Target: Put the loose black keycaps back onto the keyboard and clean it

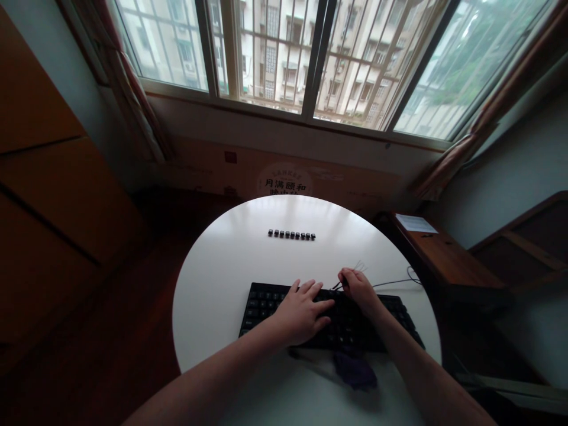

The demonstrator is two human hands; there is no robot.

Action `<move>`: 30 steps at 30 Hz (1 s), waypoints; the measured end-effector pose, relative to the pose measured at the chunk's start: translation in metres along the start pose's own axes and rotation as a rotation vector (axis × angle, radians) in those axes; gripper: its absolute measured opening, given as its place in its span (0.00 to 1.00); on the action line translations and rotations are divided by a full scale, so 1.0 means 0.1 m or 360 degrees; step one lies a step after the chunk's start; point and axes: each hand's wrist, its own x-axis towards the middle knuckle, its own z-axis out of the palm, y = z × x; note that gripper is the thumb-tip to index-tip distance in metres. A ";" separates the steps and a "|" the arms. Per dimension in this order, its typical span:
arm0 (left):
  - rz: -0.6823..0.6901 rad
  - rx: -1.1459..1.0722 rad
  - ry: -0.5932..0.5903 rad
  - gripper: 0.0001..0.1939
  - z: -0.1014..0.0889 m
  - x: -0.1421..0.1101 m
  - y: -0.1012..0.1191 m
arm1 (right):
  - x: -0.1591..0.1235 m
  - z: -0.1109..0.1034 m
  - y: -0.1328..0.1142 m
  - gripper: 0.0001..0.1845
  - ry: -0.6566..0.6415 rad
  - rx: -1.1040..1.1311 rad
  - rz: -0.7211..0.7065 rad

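A black keyboard (261,305) lies across the white round table, partly covered by both hands and forearms. My left hand (304,310) rests on its middle, fingers spread and holding nothing. At the keyboard's back edge, my right hand (355,286) is closed around a keycap puller (337,286); two dark prongs point down toward the keys and thin wire loops stick out on the far side. Most of the tool is hidden in the fingers. Farther back, several black keycaps (291,235) stand in a neat row. A cable (393,283) trails off to the right.
A purple cloth (355,369) lies in front of the keyboard, by a blurred dark thin object (295,354). The round white table (208,278) has a curved edge. A wooden table (437,254) with a paper sheet (415,223) stands right, below barred windows.
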 end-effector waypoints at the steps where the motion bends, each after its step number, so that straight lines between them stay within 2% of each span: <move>1: -0.0001 -0.0008 -0.0005 0.22 0.00 0.00 0.00 | 0.01 0.00 -0.01 0.22 -0.0014 -0.0022 -0.0001; 6: -0.0019 -0.0036 -0.0030 0.21 -0.04 0.01 0.02 | -0.08 0.02 -0.03 0.23 -0.0006 -0.0143 -0.0122; 12: -0.0026 -0.0033 -0.0044 0.21 -0.07 0.01 0.03 | -0.30 0.07 0.05 0.24 0.0111 -0.0599 -0.0553; 16: -0.0034 -0.0025 -0.0051 0.21 -0.06 0.01 0.03 | -0.30 0.08 0.09 0.26 0.0209 -0.0601 -0.0556; 22: -0.0016 0.0010 -0.0027 0.22 -0.02 0.00 0.02 | -0.33 0.10 0.09 0.24 0.0192 -0.0768 -0.0635; 26: -0.0011 0.0039 -0.0020 0.22 0.01 0.00 0.00 | -0.34 0.10 0.11 0.24 0.0226 -0.0618 -0.0593; 30: -0.0026 0.0031 -0.0040 0.21 0.01 0.00 -0.01 | -0.28 0.07 0.13 0.23 0.0353 -0.0082 -0.0372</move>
